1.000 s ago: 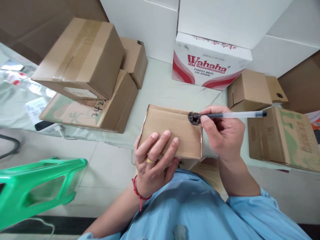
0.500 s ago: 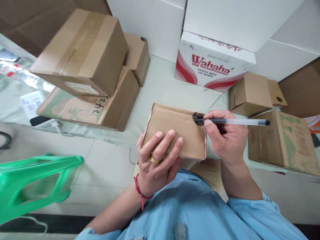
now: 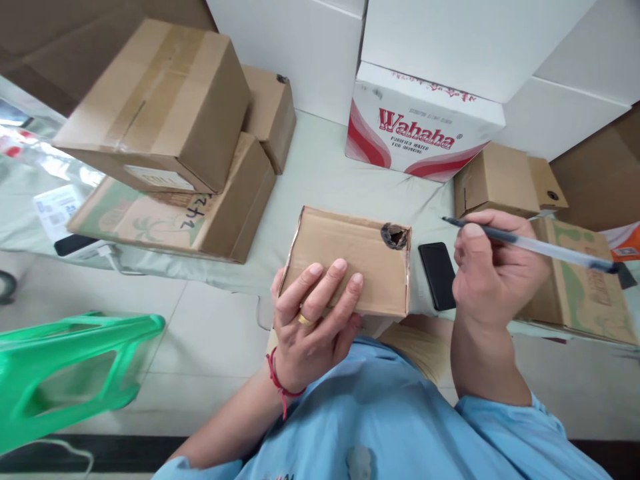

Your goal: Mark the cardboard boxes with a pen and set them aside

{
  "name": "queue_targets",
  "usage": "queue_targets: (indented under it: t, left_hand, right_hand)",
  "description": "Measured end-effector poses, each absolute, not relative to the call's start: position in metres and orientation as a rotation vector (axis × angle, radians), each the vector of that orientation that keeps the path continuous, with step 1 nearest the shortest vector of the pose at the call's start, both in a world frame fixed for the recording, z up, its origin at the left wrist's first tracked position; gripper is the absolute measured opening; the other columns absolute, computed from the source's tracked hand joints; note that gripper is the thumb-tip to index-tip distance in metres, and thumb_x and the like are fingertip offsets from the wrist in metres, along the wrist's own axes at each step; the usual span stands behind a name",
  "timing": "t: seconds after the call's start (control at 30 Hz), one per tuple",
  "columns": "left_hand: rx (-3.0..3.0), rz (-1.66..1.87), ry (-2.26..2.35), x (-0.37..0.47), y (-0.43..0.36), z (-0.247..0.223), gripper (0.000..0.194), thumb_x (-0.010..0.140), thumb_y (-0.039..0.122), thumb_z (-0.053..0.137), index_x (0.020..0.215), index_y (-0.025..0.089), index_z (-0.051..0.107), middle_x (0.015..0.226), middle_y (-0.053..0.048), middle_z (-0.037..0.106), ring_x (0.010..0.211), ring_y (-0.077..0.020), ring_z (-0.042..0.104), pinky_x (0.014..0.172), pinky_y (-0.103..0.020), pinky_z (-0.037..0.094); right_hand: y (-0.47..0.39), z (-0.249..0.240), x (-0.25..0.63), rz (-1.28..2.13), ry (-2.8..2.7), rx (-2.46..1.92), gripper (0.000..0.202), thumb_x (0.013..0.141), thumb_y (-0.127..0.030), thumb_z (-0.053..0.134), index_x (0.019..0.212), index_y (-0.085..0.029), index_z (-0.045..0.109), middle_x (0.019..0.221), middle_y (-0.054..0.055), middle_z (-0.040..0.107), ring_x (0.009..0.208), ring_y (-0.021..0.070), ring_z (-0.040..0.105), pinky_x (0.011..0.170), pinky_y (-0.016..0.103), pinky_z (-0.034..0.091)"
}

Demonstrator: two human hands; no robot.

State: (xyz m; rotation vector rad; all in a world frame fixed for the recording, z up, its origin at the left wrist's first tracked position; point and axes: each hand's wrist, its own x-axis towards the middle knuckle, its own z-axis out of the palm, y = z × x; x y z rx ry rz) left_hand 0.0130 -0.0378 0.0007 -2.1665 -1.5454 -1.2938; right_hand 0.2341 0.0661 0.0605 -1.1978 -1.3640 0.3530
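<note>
A small cardboard box point(image 3: 345, 243) sits at the table's near edge, with a black-rimmed hole point(image 3: 395, 236) at its upper right corner. My left hand point(image 3: 315, 317) grips the box by its lower left part, fingers lying over the top face and the thumb partly hidden. To the right of the box, my right hand point(image 3: 493, 270) is raised and holds a pen point(image 3: 545, 249) between thumb and fingers, its dark tip pointing left, apart from the box. A black phone point(image 3: 438, 275) lies on the table between the box and my right hand.
Cardboard boxes point(image 3: 160, 107) are stacked at the left of the green-clothed table point(image 3: 325, 160). A white and red carton point(image 3: 420, 127) stands at the back. More boxes point(image 3: 500, 180) are at the right. A green stool point(image 3: 80, 367) stands on the floor at lower left.
My right hand has moved right with the pen, away from the black-rimmed corner of the box. The hole and the black phone now show. My left hand has kept its hold.
</note>
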Motion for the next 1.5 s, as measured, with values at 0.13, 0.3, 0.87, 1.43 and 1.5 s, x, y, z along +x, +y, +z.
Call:
queue_targets:
  t: [0.13,0.3,0.87,1.43,1.5]
  left_hand:
    - [-2.159,-1.285,-1.525,0.011,-0.038,-0.001,0.066,0.099,0.026,0.071,0.163,0.027,0.057,0.142,-0.01,0.075,0.137,-0.0308,0.058,0.123,-0.049,0.046]
    - [-2.153,-1.267,-1.514,0.011,-0.034,0.004,0.065,0.098,0.028,0.076,0.161,0.027,0.059,0.14,-0.01,0.076,0.131,-0.0307,0.061,0.125,-0.049,0.043]
    - [-2.626,-1.504,-1.552,-0.029,-0.002,0.018,0.121,0.086,0.08,0.077,0.177,0.041,0.008,0.186,-0.014,0.012,0.172,-0.0466,0.015,0.132,-0.078,0.032]
    - [-2.777,-1.343,-1.39,-0.022,0.001,0.008,0.105,0.079,0.046,0.096,0.163,0.029,0.036,0.155,-0.023,0.046,0.144,-0.042,0.054,0.115,-0.063,0.052]
    - [-2.753,-1.388,-1.299,-0.018,0.003,0.01,0.097,0.083,0.046,0.093,0.161,0.03,0.038,0.158,-0.024,0.043,0.145,-0.0408,0.054,0.114,-0.06,0.053]
  right_hand:
    - [0.075,0.03,0.265,0.602,-1.405,-1.477,0.038,0.093,-0.057,0.076,0.085,-0.02,0.072,0.061,-0.004,0.059,0.048,0.0109,0.044,0.047,0.025,0.033]
    - [0.073,-0.024,0.282,0.911,-1.788,-1.964,0.051,0.089,-0.059,0.07,0.058,-0.023,0.052,0.052,-0.002,0.052,0.053,0.0122,0.043,0.054,0.027,0.03]
    - [0.008,-0.075,0.333,0.209,-1.8,-2.553,0.086,0.098,-0.053,0.064,0.162,0.0,0.041,0.158,0.033,0.051,0.139,0.0479,0.049,0.112,0.057,0.045]
    - [0.01,-0.034,0.34,0.541,-1.395,-2.153,0.076,0.063,-0.061,0.084,0.121,-0.018,0.059,0.13,0.018,0.061,0.115,0.0336,0.066,0.108,0.051,0.054]
    - [-0.008,-0.014,0.331,0.53,-1.345,-2.007,0.073,0.068,-0.061,0.083,0.124,-0.022,0.058,0.129,0.014,0.064,0.107,0.0295,0.068,0.101,0.05,0.058]
